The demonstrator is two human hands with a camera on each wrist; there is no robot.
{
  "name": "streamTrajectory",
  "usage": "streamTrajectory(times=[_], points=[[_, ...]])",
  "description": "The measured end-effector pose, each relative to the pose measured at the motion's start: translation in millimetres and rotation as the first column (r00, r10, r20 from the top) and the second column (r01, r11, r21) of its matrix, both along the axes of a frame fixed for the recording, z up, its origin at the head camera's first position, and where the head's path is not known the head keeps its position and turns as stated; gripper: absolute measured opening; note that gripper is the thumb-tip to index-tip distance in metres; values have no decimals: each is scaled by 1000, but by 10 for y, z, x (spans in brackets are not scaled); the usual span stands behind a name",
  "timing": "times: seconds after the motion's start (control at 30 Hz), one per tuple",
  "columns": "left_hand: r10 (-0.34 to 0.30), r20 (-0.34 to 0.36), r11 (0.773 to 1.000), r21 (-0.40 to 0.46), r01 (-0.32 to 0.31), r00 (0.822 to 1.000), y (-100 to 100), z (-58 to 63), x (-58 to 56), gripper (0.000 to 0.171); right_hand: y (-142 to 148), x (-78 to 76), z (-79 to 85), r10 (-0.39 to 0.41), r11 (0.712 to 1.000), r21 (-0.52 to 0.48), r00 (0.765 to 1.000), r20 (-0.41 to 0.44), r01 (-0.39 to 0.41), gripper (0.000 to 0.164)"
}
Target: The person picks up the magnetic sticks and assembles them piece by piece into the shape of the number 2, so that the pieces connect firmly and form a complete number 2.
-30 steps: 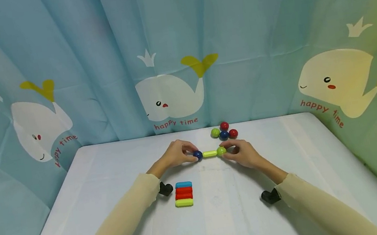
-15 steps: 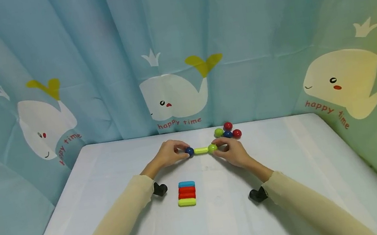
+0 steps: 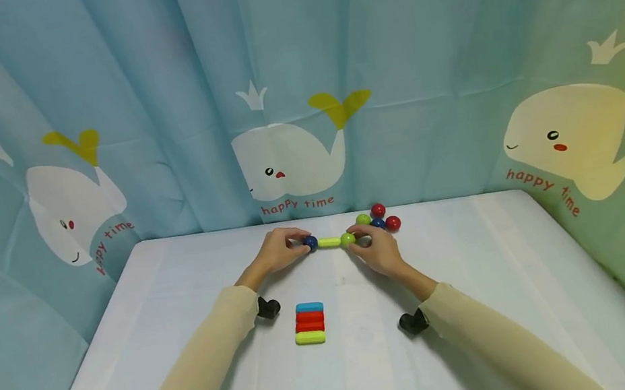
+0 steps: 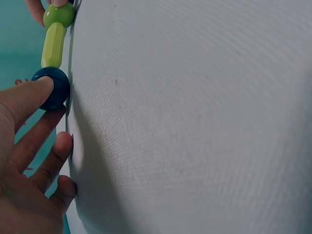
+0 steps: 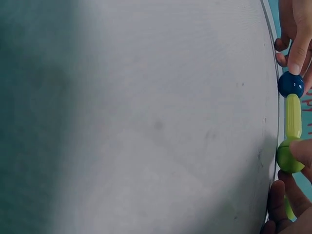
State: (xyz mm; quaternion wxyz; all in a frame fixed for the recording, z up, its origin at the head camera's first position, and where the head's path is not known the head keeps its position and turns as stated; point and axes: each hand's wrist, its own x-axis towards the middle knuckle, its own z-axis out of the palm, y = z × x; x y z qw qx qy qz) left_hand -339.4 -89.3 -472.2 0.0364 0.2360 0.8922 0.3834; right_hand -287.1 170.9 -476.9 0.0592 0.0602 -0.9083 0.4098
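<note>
A yellow-green rod joins a dark blue ball at its left end to a green ball at its right end. My left hand pinches the blue ball between thumb and finger; in the left wrist view the thumb presses on the blue ball while the other fingers curl below it. The green ball is pinched by my right hand. In the right wrist view that thumb covers part of the green ball.
Behind my right hand, near the table's far edge, sit loose balls: a green one, a blue one and two red ones. Several rods, blue, red and yellow-green, lie side by side nearer on the white table. A whale-print curtain hangs behind.
Both hands have carried the rod with its two balls leftward and a little toward the far edge. The head view has shifted slightly. The loose balls and the row of rods stay put.
</note>
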Motion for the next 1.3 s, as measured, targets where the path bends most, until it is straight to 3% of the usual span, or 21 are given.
streamTrajectory(times=[0.93,1.3], points=[[-6,16,1000,15,5,1000,72,22,-15,34,43,-12,-21,16,999,-39,998,-60,-19,34],[-8,7,1000,-16,8,1000,75,23,1,34,63,-6,-11,40,999,-21,999,-26,-40,35]])
